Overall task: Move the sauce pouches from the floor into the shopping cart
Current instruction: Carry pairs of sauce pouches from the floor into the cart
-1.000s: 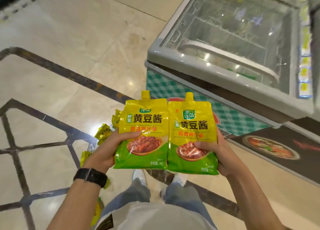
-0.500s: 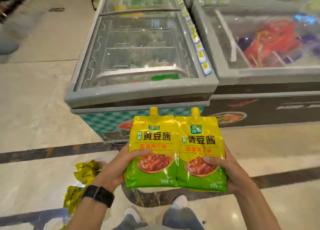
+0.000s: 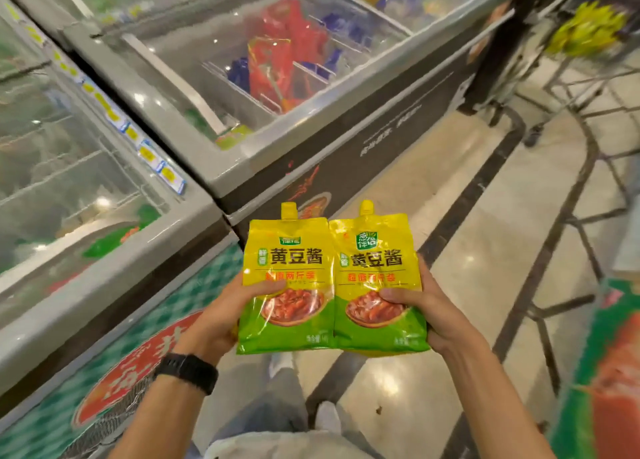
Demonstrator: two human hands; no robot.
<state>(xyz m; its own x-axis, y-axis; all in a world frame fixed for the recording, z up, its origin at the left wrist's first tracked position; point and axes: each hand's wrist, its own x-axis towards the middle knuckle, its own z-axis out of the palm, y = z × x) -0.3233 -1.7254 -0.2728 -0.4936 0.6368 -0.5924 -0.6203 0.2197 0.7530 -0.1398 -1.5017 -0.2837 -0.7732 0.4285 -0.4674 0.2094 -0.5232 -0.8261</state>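
Beside grey glass-lidded chest freezers (image 3: pixel 221 167), with the blurred wire shopping cart (image 3: pixel 588 88) well apart at upper right. Carried upright off the floor, edges touching, likely to take both over in one trip: two yellow-and-green spouted sauce pouches (image 3: pixel 287 285). Clamped one apiece by left hand (image 3: pixel 221 323) and right hand (image 3: pixel 433 313), thumbs across the fronts.

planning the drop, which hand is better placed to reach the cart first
Probably right: the right hand grips the right pouch nearer the wire cart at upper right; the left hand, gripping the left pouch, is on the freezer side.
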